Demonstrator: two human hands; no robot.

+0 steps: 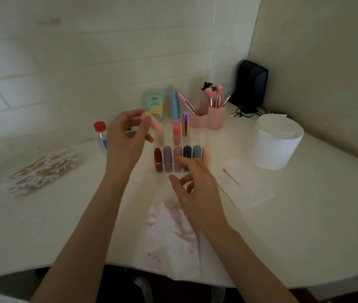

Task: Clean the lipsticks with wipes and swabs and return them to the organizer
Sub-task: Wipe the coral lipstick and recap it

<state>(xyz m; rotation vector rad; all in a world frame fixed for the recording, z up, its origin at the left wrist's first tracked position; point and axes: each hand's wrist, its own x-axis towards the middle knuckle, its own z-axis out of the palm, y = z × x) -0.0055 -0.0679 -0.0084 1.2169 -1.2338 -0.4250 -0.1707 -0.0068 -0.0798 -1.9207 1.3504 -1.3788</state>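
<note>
A single wide-angle view from the person's head looks forward and down, close over the table (304, 226). The organizer (204, 147) sits mid-frame, the tiled wall (64, 62) fills the top, its corner upper right.

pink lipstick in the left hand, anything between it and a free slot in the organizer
Nothing visible does. The left hand holds the pink lipstick just above the back-left corner of the organizer, where the slots look empty. The front row is full, and the right hand hovers at that row, clear of the back one.
</note>
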